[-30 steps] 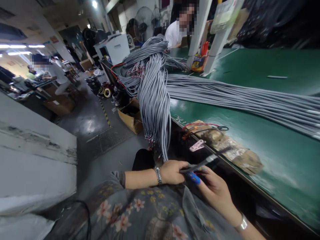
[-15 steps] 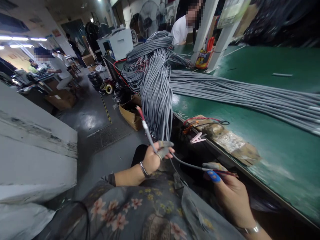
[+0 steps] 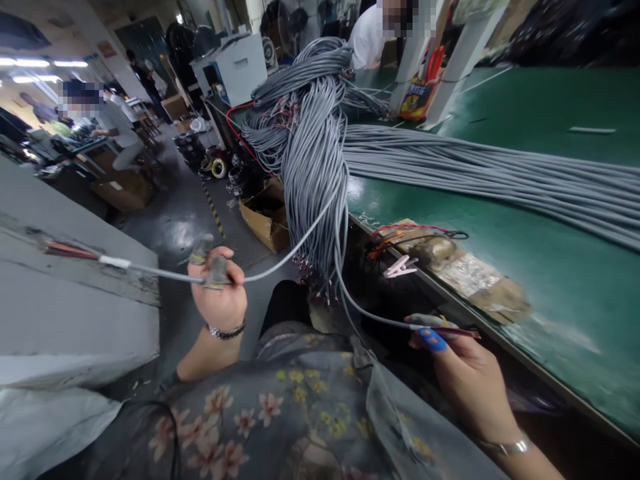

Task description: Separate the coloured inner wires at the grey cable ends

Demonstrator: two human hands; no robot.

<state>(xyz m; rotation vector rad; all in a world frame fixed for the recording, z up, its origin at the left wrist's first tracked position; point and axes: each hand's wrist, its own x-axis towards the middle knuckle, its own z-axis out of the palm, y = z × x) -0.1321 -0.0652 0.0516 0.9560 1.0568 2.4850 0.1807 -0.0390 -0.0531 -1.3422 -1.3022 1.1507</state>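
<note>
My left hand, with covers on some fingertips, is closed around a grey cable out to the left. Beyond the fist that cable ends in a white band and bare coloured wires. My right hand, blue tape on its thumb, pinches the end of another grey cable beside the table edge. Dark and red wires stick out past its fingers. Both cables run up to a thick bundle of grey cables draped over the table's corner.
More grey cables stretch across the green table. A pink clip and a taped cardboard piece lie along its edge. An open cardboard box stands on the floor. A white cabinet is at left; people sit farther back.
My left hand has swung left, drawing its cable away from the bundle, and the wire end now points left. My right hand keeps its pinch in nearly the same place.
</note>
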